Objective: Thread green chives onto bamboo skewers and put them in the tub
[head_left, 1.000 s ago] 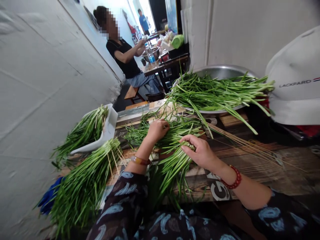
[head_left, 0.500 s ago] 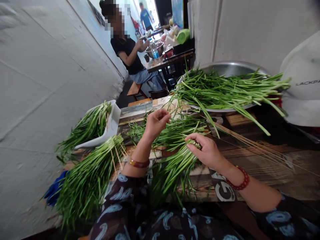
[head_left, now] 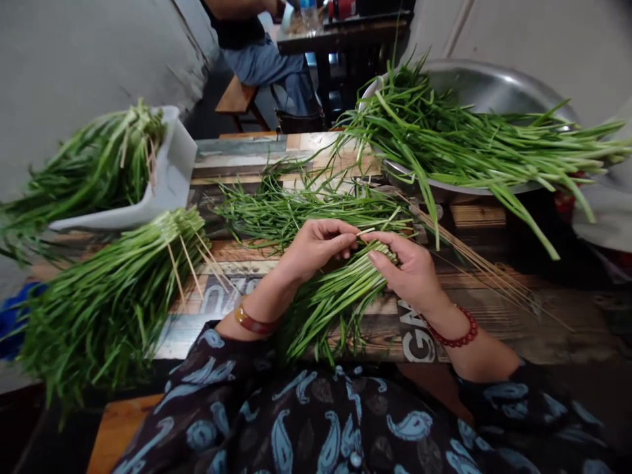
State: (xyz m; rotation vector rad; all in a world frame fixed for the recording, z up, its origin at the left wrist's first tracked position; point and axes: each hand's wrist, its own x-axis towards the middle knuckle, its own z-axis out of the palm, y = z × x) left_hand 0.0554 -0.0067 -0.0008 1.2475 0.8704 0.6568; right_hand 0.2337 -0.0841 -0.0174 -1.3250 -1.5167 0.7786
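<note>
My right hand (head_left: 407, 266) is closed around the pale stem ends of a bunch of garlic chives (head_left: 330, 303), whose green leaves fan down toward my body. Close beside it, my left hand (head_left: 326, 245) is pinched, its fingertips nearly touching the right fingers. A thin pale tip (head_left: 366, 232) shows between the two hands; whether it is a stalk end or a stick, I cannot tell. Just beyond my hands, loose chives (head_left: 296, 207) lie spread over the wooden table (head_left: 237, 161). Several thin bamboo skewers (head_left: 474, 260) lie to the right of my right hand.
On the left sit skewered chives (head_left: 113, 283), beside a white plastic container (head_left: 180, 158) with more chives. A steel basin (head_left: 513, 82) heaped with long chives stands at the back right. Beyond the table, a person (head_left: 266, 62) sits on a wooden bench (head_left: 237, 95).
My left hand has come right and slightly down to meet my right hand, which still grips the bunch. The camera view has tilted down.
</note>
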